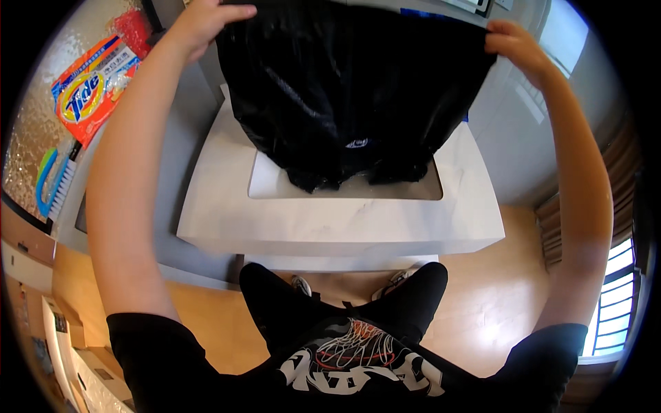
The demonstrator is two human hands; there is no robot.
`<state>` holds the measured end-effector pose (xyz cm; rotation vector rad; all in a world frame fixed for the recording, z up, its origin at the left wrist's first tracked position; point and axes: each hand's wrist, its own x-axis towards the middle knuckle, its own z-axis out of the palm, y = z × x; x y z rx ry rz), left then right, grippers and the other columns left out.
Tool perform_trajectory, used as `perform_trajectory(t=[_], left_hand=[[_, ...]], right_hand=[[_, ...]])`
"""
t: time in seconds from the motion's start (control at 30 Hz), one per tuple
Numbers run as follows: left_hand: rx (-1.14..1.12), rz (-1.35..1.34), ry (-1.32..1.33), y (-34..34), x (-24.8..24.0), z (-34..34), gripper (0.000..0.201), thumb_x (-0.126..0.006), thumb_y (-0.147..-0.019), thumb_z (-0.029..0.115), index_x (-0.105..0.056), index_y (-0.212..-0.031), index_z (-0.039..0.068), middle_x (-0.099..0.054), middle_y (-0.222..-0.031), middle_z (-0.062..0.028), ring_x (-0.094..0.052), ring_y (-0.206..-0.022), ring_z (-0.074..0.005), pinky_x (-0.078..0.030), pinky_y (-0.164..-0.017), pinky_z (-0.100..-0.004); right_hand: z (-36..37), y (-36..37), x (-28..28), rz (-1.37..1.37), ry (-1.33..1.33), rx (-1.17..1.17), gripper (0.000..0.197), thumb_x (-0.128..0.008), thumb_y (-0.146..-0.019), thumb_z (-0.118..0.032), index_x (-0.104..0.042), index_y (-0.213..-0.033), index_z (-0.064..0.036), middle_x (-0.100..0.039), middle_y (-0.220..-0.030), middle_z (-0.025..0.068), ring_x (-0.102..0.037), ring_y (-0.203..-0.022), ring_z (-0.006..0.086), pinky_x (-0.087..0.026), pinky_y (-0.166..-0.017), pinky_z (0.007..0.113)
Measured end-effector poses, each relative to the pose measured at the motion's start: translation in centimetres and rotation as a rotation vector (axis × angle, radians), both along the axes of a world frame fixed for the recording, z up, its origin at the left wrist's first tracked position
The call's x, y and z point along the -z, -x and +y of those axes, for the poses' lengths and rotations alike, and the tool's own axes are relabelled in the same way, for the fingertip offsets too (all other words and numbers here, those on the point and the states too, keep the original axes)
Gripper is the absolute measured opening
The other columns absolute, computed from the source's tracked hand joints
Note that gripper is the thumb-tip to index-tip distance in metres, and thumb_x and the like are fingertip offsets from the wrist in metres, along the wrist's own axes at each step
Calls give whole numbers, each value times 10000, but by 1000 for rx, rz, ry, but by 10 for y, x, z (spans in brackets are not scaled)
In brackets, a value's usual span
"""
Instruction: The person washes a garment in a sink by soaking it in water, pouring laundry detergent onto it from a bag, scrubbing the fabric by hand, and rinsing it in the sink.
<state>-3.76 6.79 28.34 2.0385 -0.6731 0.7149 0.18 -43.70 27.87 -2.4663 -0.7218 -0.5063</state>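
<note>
A wet black garment (351,82) hangs spread wide between my raised hands, its surface glossy. My left hand (206,26) grips its upper left corner, with the thumb lying along the top edge. Closed on the upper right corner is my right hand (516,43). A small white mark shows low on the cloth. The bunched lower end dips into the rectangular sink (275,184), where some water seems to show. Whether the garment is a shirt or shorts, I cannot tell.
The white marbled countertop (323,224) surrounds the sink. Left of it, a ledge holds an orange detergent bag (93,89), a red item (132,31) and a blue-and-green scrubbing brush (58,182). A brown curtain (554,227) and a barred window (613,296) are at right.
</note>
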Motion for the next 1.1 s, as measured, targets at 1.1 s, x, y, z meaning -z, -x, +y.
perform_trajectory(t=[1.1], left_hand=[[-254,36,-32,87,46,-48,296,-796,-763,220,-556,-790,49,-600,-718,-34,-534,-639,-149,-437,-586,-296]], right_hand=[[30,-68,27,-444,5,279,234,-589,-742,-119,-676,-948,-49,-664,-853,160,-645,-822,251,-503,-760,345]])
